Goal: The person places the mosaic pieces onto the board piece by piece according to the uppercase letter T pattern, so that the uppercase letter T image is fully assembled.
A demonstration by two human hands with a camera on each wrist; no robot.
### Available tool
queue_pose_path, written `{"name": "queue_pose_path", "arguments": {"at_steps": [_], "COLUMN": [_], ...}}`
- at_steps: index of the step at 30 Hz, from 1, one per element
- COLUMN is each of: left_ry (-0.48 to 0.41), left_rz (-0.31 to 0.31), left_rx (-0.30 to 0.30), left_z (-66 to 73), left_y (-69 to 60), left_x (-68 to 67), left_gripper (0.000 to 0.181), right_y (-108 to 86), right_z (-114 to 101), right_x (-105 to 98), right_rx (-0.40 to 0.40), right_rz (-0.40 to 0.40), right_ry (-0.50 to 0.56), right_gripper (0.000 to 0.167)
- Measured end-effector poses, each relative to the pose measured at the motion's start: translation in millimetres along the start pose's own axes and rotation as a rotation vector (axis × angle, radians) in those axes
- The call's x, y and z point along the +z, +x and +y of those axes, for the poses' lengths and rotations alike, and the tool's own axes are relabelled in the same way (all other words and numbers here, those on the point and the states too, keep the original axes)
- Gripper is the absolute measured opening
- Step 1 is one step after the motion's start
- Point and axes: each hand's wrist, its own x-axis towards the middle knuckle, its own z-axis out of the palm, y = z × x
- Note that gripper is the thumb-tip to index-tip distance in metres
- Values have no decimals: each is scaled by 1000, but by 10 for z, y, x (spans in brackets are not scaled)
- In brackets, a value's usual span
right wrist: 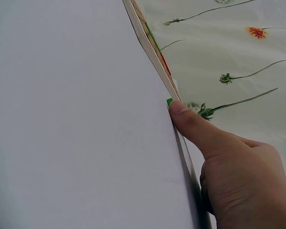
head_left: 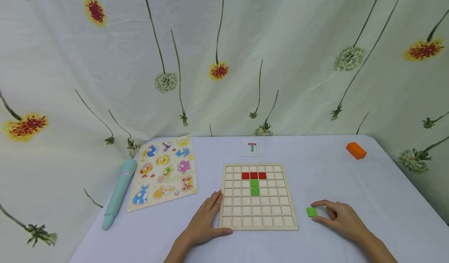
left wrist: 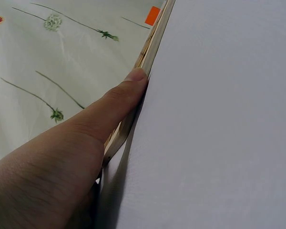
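A wooden grid board (head_left: 258, 228) lies on the table. Three red tiles (head_left: 254, 175) form a row near its top, and two green tiles (head_left: 254, 187) run down below the middle one. At the board's lower left corner rests my left hand (head_left: 204, 221), its fingers along the left side and its thumb at the front edge. To the right of the board, my right hand (head_left: 340, 218) pinches a loose green square tile (head_left: 312, 212) between thumb and index finger. Only a bit of that tile shows past the thumb (right wrist: 180, 107) in the right wrist view.
Behind the board lies a small pattern card (head_left: 251, 148) printed with a red and green T. An orange block (head_left: 356, 150) sits at the back right. On the left are a sea-animal puzzle board (head_left: 163, 173) and a teal stick-shaped object (head_left: 119, 195). A flowered cloth (head_left: 298, 41) hangs behind.
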Motion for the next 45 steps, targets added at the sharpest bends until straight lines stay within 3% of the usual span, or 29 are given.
{"name": "queue_pose_path", "arguments": {"at_steps": [8, 17, 25, 32, 45], "left_ry": [-2, 6, 8, 15, 5], "left_rz": [36, 3, 7, 6, 7], "left_rx": [42, 3, 0, 3, 7], "left_z": [-1, 0, -5, -20, -23], "left_y": [1, 13, 10, 3, 1], "left_x": [12, 6, 7, -2, 21], "left_gripper": [109, 112, 112, 112, 112], "right_y": [-1, 23, 91, 246, 608], "right_z": [-3, -3, -31, -88, -464], "right_x": [4, -15, 11, 164, 574], "right_rx": [23, -30, -41, -91, -141], "right_rz": [-7, 51, 45, 45, 21], "right_ry": [-27, 4, 10, 19, 5], "right_gripper": [26, 30, 30, 30, 27]}}
